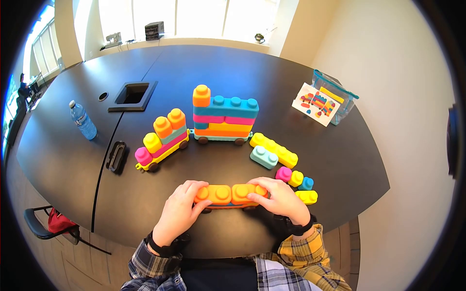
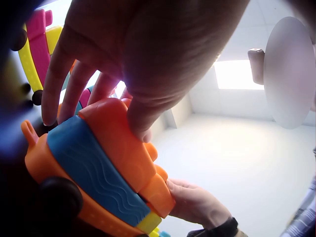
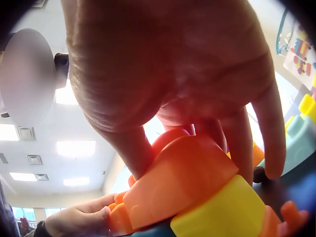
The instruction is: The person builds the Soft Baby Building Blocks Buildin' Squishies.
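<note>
My left hand (image 1: 178, 211) holds the left end of a small toy wagon near the table's front, thumb and fingers around an orange building block (image 1: 216, 193) on top. Round a second orange block (image 1: 241, 192) beside it, my right hand (image 1: 281, 198) has its thumb and fingers. Beneath them, in the left wrist view, a long blue block (image 2: 98, 165) sits on an orange wheeled base (image 2: 37, 160) with dark wheels. A yellow block (image 3: 222, 210) lies under the right orange block in the right wrist view.
Two coupled block wagons, one tall (image 1: 225, 127) and one yellow-based (image 1: 167, 145), stand ahead. Loose blocks lie right: long yellow (image 1: 274, 150), pale teal (image 1: 264, 157), pink (image 1: 283, 174) and several others. A picture card (image 1: 316, 104) leans on a clear bin (image 1: 347, 104); a water bottle (image 1: 83, 121) stands left.
</note>
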{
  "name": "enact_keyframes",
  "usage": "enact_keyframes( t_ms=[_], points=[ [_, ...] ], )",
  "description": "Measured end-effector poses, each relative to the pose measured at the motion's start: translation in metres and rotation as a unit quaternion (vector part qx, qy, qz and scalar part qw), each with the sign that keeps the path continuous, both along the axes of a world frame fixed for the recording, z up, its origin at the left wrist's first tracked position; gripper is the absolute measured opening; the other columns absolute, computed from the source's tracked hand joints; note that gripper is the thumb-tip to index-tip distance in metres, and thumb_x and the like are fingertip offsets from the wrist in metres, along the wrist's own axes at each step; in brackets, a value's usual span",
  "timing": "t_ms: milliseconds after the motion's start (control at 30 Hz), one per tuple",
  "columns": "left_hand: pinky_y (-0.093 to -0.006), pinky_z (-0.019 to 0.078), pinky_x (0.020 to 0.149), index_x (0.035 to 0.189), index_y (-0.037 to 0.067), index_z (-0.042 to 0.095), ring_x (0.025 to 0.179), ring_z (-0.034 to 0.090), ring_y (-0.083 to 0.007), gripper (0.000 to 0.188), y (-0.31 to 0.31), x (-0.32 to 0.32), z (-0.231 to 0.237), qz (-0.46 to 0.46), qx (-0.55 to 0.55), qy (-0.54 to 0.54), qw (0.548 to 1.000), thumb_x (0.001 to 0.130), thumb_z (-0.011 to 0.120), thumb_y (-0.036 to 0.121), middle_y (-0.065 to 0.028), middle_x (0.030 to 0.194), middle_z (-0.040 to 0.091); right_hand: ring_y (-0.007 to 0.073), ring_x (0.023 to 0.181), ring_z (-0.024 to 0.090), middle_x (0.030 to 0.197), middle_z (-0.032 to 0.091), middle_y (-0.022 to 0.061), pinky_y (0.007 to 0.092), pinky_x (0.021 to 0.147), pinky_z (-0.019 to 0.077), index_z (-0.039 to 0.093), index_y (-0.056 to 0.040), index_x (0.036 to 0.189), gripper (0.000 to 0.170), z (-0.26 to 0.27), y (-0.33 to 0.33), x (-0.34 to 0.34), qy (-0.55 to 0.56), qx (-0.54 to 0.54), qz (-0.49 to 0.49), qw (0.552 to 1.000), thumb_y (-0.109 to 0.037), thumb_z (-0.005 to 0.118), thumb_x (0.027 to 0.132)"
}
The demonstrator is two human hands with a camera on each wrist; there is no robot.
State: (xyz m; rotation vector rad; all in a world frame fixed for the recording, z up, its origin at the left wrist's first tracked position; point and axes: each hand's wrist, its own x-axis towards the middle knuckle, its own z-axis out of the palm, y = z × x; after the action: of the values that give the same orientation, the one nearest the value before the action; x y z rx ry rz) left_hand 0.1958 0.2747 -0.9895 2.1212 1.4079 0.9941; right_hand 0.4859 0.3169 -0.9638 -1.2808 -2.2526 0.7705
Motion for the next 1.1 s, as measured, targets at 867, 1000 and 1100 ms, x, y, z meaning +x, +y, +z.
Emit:
enact_keyframes(
  t_ms=[867, 1000, 1100],
  points=[
    [-0.0429, 0.0564, 0.091, 0.128, 0.010, 0.063, 0.109, 0.067, -0.0329, 0.039, -0.003, 0.005, 0.002, 0.023, 0.004, 0.025, 0.999, 0.094, 0.076, 0.024, -0.0090, 0.118, 0.068, 0.0343, 0.120, 0.064, 0.133, 0.065, 0.0158, 0.0410, 0.103, 0.0515, 0.061, -0.0075, 0.143, 0.049, -0.019, -0.011, 0.000, 0.048, 0.063, 0.043, 0.996, -0.018, 0.072, 0.097],
    [-0.0431, 0.0552, 0.093, 0.128, 0.007, 0.063, 0.109, 0.067, -0.0369, 0.039, -0.004, 0.006, 0.008, 0.037, -0.009, 0.036, 0.999, 0.093, 0.076, 0.019, -0.0136, 0.119, 0.068, 0.0408, 0.126, 0.061, 0.144, 0.061, 0.0213, 0.0443, 0.106, 0.0502, 0.055, -0.0049, 0.148, 0.059, -0.011, -0.010, 0.026, 0.077, 0.118, -0.046, 0.989, -0.024, 0.074, 0.096],
    [-0.0431, 0.0552, 0.093, 0.128, 0.008, 0.063, 0.109, 0.067, -0.0365, 0.039, -0.005, 0.006, 0.007, 0.040, -0.003, 0.038, 0.998, 0.093, 0.076, 0.020, -0.0132, 0.119, 0.069, 0.0402, 0.119, 0.066, 0.132, 0.068, 0.0205, 0.0443, 0.102, 0.0519, 0.065, -0.0025, 0.134, 0.051, 0.016, -0.025, 0.059, 0.008, 0.156, -0.182, 0.971, -0.026, 0.078, 0.092]
  ],
)
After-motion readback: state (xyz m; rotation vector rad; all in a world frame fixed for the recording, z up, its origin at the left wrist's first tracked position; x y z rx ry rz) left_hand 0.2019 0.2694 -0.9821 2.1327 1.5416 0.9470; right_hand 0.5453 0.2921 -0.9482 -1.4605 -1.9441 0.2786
